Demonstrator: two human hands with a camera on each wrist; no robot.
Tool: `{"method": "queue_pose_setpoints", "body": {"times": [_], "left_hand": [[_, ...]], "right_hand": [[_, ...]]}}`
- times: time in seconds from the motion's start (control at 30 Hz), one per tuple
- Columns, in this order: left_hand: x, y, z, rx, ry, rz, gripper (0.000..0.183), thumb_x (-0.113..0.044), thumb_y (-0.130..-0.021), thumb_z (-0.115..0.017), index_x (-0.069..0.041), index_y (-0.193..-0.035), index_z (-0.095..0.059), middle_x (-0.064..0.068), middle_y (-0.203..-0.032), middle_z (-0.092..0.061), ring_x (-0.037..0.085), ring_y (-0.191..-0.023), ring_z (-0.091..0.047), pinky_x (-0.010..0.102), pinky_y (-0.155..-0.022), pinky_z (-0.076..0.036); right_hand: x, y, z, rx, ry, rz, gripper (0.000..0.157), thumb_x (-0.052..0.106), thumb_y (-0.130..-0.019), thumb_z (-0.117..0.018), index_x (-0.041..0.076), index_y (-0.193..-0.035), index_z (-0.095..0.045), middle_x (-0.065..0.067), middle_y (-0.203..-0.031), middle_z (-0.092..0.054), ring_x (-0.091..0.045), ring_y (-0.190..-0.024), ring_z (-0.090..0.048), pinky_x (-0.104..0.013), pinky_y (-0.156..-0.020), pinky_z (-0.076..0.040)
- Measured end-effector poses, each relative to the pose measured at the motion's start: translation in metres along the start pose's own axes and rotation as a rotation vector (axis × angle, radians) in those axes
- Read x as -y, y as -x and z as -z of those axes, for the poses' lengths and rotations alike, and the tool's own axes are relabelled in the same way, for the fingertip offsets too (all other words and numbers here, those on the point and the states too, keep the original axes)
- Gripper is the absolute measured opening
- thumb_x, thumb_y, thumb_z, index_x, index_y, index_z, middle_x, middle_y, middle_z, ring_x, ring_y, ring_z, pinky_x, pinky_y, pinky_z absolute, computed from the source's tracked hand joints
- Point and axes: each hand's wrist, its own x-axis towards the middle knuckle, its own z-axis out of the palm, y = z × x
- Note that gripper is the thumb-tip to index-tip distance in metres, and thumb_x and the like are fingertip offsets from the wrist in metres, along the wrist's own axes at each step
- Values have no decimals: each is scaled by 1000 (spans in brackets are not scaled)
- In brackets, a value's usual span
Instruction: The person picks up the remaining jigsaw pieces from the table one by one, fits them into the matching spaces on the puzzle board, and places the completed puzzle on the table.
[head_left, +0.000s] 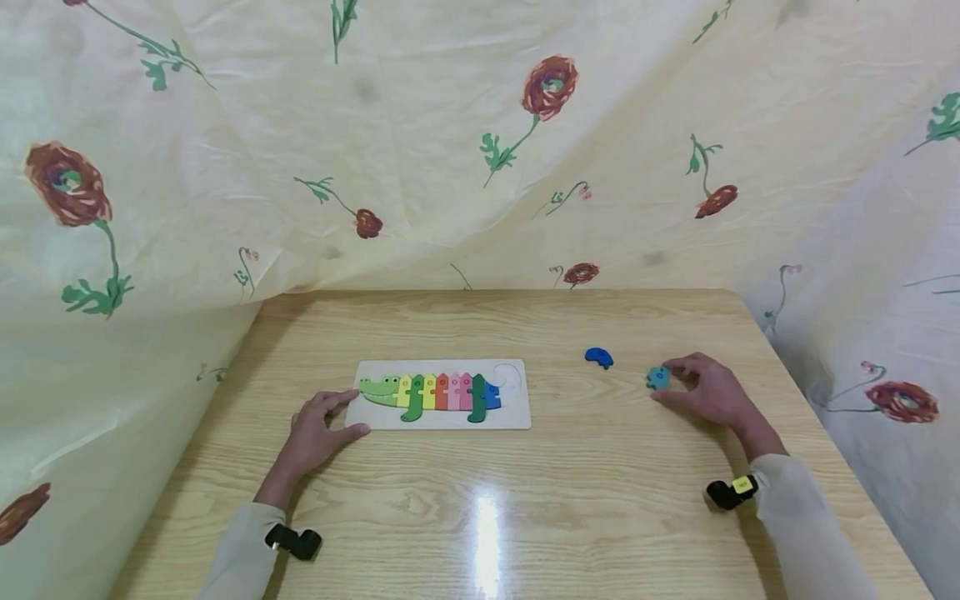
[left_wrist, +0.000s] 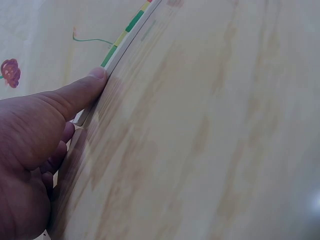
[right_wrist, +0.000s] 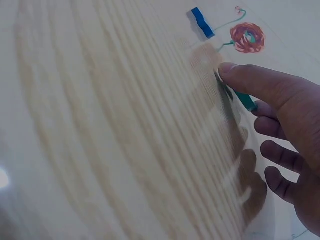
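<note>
A pale wooden puzzle board [head_left: 517, 412] lies left of centre on the table, its colourful crocodile pieces [head_left: 382, 392] set in from the green head to a blue tail section. An outlined round recess shows bare at the board's right end. My left hand [head_left: 315, 429] holds the board's left end, with the thumb [left_wrist: 92, 82] at its near edge. Off to the right, my right hand [head_left: 708, 392] pinches a teal puzzle piece [head_left: 657, 377] between thumb and fingers, close over the table. In the right wrist view the thumb partly hides that piece [right_wrist: 246, 101].
A loose, curved dark blue puzzle piece [head_left: 599, 357] lies between the board and my right hand, a little farther back. Flowered cloth [head_left: 420, 150] hangs behind the wood-grain table [head_left: 405, 508] and along both sides.
</note>
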Motion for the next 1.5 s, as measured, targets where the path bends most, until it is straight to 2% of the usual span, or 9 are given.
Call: {"method": "queue_pose_setpoints", "body": {"times": [0.27,0.5,0.67,0.87,1.33,1.5], "left_hand": [[1,0,0,-1,12,-11,73,-41,-84,-84,-11,-145,-58,18,-134,-56,39,-123,-52,48,-92,-24],[1,-1,0,1,18,-3,74,-43,-84,-84,-11,-145,-58,17,-134,-56,39,-123,-52,48,-92,-24],[1,-1,0,-1,18,1,74,-42,-84,-84,-12,-145,-58,17,-134,-56,39,-124,-51,48,-92,-24],[-1,0,0,-1,14,4,73,-41,-84,-84,-11,-145,-58,18,-134,-56,39,-126,-51,48,-93,-24],[-2,0,0,3,15,16,74,-43,-84,-84,-11,-146,-57,19,-136,-55,40,-127,-49,49,-93,-24],[-1,0,0,3,19,6,74,-43,-84,-84,-11,-146,-57,19,-135,-56,40,-127,-50,49,-93,-23]], "right_hand": [[11,2,1,-90,6,2,66,50,-83,-83,2,-124,-69,-19,-116,-63,-37,-102,-57,-44,-77,-48],[29,6,6,-148,-6,8,62,45,-84,-84,1,-125,-69,-19,-115,-62,-37,-100,-56,-39,-70,-45],[43,8,5,-208,-22,26,60,39,-83,-85,-1,-124,-69,-20,-116,-63,-38,-99,-57,-40,-69,-45],[59,8,2,-256,-36,35,60,41,-82,-87,0,-123,-70,-19,-115,-64,-37,-97,-58,-38,-68,-44],[100,10,-5,-320,-78,128,56,36,-80,-88,1,-121,-71,-18,-109,-65,-39,-94,-62,-49,-74,-48],[110,10,-12,-336,-88,143,56,35,-79,-89,2,-121,-71,-17,-108,-65,-38,-93,-62,-48,-74,-48]]}}
